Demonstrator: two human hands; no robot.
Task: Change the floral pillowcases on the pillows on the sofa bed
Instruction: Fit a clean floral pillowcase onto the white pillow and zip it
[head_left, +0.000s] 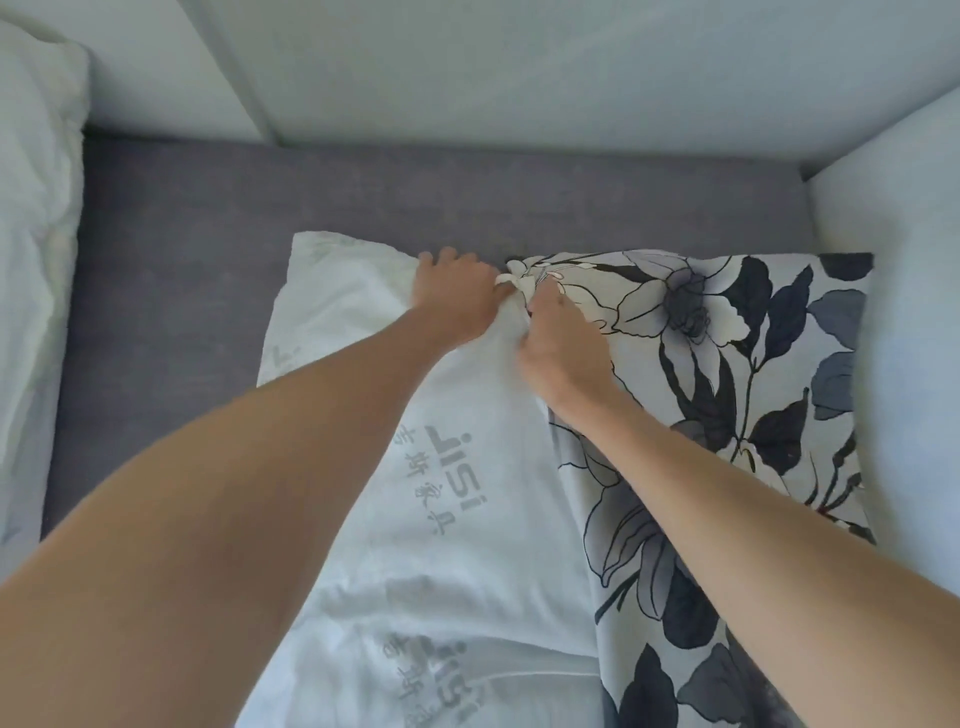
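A white pillow (415, 493) with grey printed lettering lies on the grey sofa bed (182, 234). Its right part sits inside a floral pillowcase (727, 364) with dark blue and black flowers. My left hand (457, 296) grips the bare white pillow near its far edge, just beside the pillowcase opening. My right hand (561, 343) pinches the bunched edge of the floral pillowcase at that opening. The two hands are almost touching.
A white quilt or pillow (36, 208) lies bunched at the left edge. Pale cushions (914, 312) stand along the right side, touching the floral pillowcase. A light wall or backrest (519, 67) runs along the far side.
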